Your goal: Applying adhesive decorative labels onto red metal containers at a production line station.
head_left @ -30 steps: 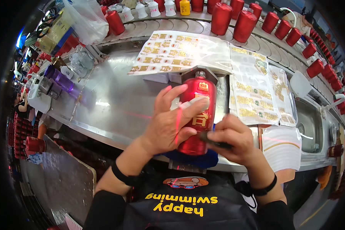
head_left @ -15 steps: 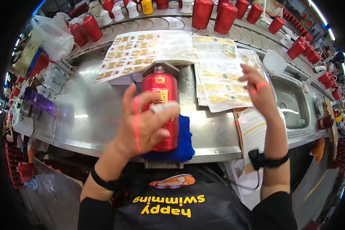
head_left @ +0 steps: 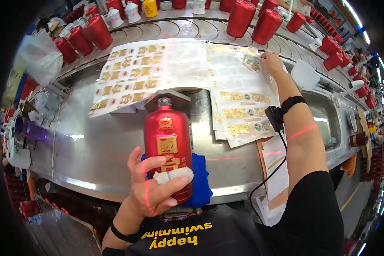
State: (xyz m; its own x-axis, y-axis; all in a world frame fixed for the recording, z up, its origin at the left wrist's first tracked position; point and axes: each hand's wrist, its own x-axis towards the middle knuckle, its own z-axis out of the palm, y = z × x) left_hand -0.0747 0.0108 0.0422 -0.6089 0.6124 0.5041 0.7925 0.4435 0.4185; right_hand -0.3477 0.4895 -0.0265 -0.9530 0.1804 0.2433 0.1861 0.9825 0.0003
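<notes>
A red bottle (head_left: pixel 168 128) with gold lettering lies with its neck pointing away, resting on a folded blue cloth (head_left: pixel 202 183) and a grey metal holder (head_left: pixel 179 99). My left hand (head_left: pixel 151 187) is at the bottle's lower front, a small white pad (head_left: pixel 175 175) held between thumb and fingers against it. Far off to the right, my right hand (head_left: pixel 272 64) has its fingers drawn together at the far corner of a gold decal sheet (head_left: pixel 243 100), beside a green and gold patch (head_left: pixel 251 62). Whatever is between those fingertips is hidden.
Another decal sheet (head_left: pixel 132 70) spreads to the left. A conveyor (head_left: pixel 192 29) carrying red bottles (head_left: pixel 266 26) and white caps (head_left: pixel 132 12) curves along the back. At right are a white scoop-like container (head_left: pixel 305 74) and a steel sink (head_left: pixel 324 115); a plastic bag (head_left: pixel 38 59) hangs at left.
My right hand has reached away to the sheet's far corner, its fingers now drawn together. My left hand stays at the bottle with the white pad. The whole view has shifted.
</notes>
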